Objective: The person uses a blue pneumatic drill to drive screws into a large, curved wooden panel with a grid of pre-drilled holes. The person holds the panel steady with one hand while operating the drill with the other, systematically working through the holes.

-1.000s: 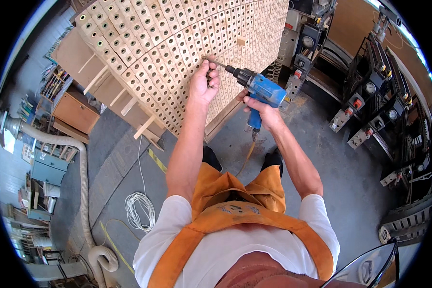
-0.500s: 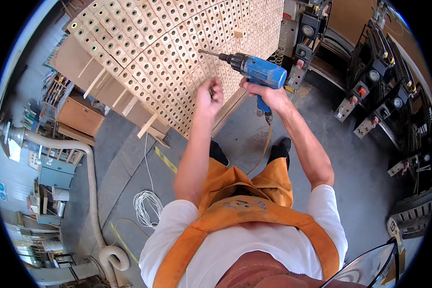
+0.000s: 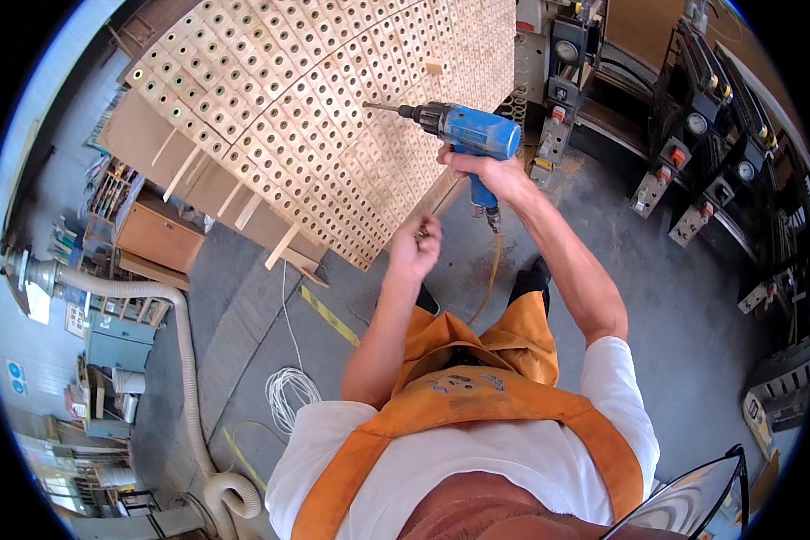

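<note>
My right hand (image 3: 493, 175) grips the handle of a blue power drill (image 3: 484, 131), whose long bit points left over the wooden blocks. A yellowish hose (image 3: 493, 270) hangs below the handle. My left hand (image 3: 416, 247) is curled around some small brass-coloured metal pieces (image 3: 422, 236), too small to name surely. It is held near the lower right edge of a large surface of pale wooden blocks (image 3: 351, 166). Rows of round holes run through these blocks, many with metal-looking rims. Whether the bit touches a hole cannot be made out.
Wooden strips (image 3: 282, 247) jut out from under the block surface on the left. A coiled white cable (image 3: 290, 393) and a ribbed hose (image 3: 192, 387) lie on the grey floor. Dark machinery with gauges (image 3: 696, 123) stands to the right. A small wood block (image 3: 435, 67) sits atop the surface.
My left hand has come back toward my body, from over the blocks to beside their edge. The drill has shifted slightly left and down in the picture, still in my right hand.
</note>
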Motion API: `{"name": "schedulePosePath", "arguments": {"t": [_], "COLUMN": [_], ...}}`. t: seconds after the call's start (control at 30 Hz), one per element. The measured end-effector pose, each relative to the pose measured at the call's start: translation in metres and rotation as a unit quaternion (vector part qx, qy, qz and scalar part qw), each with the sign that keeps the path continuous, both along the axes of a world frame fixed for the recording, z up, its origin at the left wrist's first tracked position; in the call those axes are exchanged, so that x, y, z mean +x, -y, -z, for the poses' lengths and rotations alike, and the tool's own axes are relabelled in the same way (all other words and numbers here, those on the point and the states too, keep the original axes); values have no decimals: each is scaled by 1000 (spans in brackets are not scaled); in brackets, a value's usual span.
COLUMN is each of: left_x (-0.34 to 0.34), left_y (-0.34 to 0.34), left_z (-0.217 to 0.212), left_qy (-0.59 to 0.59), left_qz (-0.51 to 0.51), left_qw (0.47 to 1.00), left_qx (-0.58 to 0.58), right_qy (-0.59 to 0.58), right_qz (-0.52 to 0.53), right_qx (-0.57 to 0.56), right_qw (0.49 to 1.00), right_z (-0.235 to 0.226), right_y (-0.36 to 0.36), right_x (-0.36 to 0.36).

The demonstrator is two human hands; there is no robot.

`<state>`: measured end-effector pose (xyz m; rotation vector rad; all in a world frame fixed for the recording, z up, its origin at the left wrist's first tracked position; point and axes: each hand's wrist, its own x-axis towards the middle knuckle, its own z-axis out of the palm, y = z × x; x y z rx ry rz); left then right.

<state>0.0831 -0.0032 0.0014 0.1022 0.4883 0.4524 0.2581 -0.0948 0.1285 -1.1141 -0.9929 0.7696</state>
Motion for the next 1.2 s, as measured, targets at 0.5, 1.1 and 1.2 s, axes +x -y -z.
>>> {"name": "schedulePosePath", "arguments": {"t": [0.5,1.1,1.2], "left_x": [6,155,182], "left_y": [15,-40,-51], "left_z": [4,-59,-59], "left_qy": [-81,-72,-94], "left_qz": [150,89,70], "left_qw": [951,932,926], "left_qx": [260,343,358], "right_qy": [127,-32,31], "right_qz": [63,75,129], "right_qx": [58,-37,-14], "right_qw": [988,996,991], "right_z": [19,109,110], "right_y": [32,113,97], "right_x": [23,92,90]}}
